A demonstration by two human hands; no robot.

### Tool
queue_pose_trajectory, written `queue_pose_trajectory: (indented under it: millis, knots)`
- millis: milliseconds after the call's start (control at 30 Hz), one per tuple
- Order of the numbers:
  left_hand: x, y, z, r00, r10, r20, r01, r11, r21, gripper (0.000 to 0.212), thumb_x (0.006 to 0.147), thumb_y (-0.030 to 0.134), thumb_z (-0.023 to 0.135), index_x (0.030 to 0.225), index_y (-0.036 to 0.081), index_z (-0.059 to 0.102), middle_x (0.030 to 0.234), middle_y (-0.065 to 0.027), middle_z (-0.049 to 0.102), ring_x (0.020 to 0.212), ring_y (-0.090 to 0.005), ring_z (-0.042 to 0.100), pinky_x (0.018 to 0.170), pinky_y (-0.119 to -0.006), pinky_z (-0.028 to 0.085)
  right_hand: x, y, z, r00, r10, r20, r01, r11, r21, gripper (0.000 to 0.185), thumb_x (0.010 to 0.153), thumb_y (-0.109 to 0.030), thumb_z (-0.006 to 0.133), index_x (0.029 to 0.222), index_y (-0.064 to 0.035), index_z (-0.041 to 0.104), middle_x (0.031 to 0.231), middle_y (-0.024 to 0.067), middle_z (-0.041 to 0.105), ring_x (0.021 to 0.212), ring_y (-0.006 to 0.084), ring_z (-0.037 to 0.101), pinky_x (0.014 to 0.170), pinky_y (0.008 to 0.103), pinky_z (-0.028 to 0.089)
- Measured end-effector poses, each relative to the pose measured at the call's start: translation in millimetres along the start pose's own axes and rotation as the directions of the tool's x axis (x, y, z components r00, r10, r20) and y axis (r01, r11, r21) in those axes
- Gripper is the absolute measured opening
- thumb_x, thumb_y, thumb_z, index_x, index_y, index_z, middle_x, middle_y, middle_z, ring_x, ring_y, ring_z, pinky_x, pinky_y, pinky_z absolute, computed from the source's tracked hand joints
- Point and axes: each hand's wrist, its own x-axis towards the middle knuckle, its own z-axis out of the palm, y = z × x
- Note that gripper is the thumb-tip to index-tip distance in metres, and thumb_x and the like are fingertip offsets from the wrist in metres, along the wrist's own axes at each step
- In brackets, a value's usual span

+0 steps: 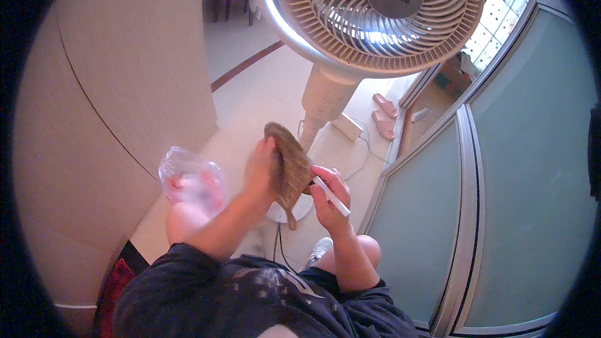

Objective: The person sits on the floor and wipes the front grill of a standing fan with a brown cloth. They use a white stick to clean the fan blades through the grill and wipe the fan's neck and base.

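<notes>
A brown, textured fabric piece (293,164) hangs between my hands in front of the fan's pole, with a small loop at its lower end. My left hand (259,169) grips its left edge; the fingers are partly behind or inside it and blurred. On the right edge, my right hand (332,197) pinches a slim white stick-like tool (333,197) between thumb and fingers. The tool's upper end meets the fabric, and its tip is hidden there.
A standing fan (324,89) rises just ahead, its round head above my hands. A clear plastic bag (190,176) with red-and-white contents is by my left knee. Cables (280,244) run along the floor. Pink slippers (385,124) lie near frosted sliding doors (422,225); a wood-toned panel (127,56) stands left.
</notes>
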Motion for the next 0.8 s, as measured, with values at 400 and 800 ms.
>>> queue_pose_trajectory:
  millis: [400, 800]
  knots:
    - [33.9, 2.1, -121.9, 0.95, -0.308, 0.06, 0.307, 0.874, -0.378, 0.04, 0.085, 0.039, 0.062, 0.108, 0.007, 0.056, 0.103, -0.0119, 0.062, 0.092, -0.0314, 0.062, 0.085, -0.048, 0.051, 66.4, -95.2, -96.8, 0.905, -0.266, -0.332, 0.227, 0.962, -0.154, 0.033, 0.097, -0.02, 0.044, 0.098, 0.0063, 0.064, 0.077, 0.02, 0.065, 0.054, 0.0193, 0.059, 0.053, 0.0284, 0.048]
    - [19.1, -18.1, -174.9, 0.931, -0.312, -0.19, 0.323, 0.946, 0.029, 0.031, 0.092, 0.032, 0.055, 0.11, 0.007, 0.052, 0.098, -0.0095, 0.06, 0.087, -0.0245, 0.061, 0.076, -0.041, 0.053, 97.4, -113.6, -82.3, 0.856, -0.484, -0.182, 0.309, 0.761, -0.571, 0.025, 0.089, -0.009, 0.047, 0.091, 0.0055, 0.067, 0.07, 0.0158, 0.066, 0.052, 0.0201, 0.062, 0.052, 0.0283, 0.049]
